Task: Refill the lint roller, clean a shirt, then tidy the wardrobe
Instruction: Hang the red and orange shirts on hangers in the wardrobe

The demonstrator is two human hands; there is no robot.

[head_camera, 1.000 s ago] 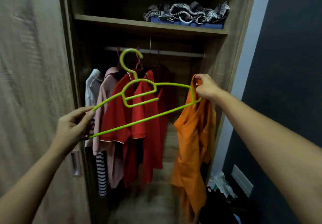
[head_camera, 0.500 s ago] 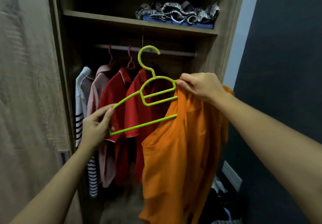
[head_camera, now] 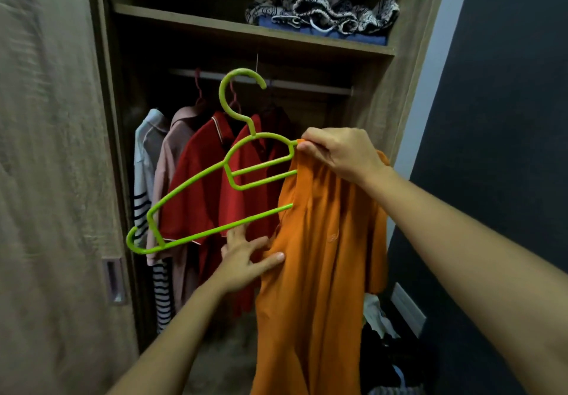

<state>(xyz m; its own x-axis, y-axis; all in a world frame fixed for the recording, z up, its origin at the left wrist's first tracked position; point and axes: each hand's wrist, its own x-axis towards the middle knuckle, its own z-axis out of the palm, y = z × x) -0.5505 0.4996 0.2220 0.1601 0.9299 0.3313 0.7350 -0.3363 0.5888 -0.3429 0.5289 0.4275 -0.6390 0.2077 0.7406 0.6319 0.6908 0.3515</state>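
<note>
the right hand (head_camera: 341,154), right of centre in the frame, is clenched on the top of the orange shirt (head_camera: 319,265), pinching its fabric together with the right end of the green hanger (head_camera: 215,188). the left hand (head_camera: 246,259), at centre and lower, has its fingers spread loose against the shirt's left edge, thumb lying on the cloth; whether it grips the fabric cannot be told. its fingertips reach up to just under the hanger's bottom bar.

the hanger tilts down to the left, its right shoulder hidden inside the shirt, its left tip free in the air at centre left, its hook standing up in front of the wardrobe rail (head_camera: 276,82). the shirt hangs from the right hand down to the bottom edge of the frame.

behind, in the open wardrobe (head_camera: 408,56), two red shirts (head_camera: 199,179), a pink shirt (head_camera: 167,161) and a white striped garment (head_camera: 144,161) hang on the rail. on the shelf (head_camera: 190,24) above, at upper right, lie folded patterned clothes (head_camera: 322,13). the sliding door (head_camera: 52,179) fills the left side.
</note>
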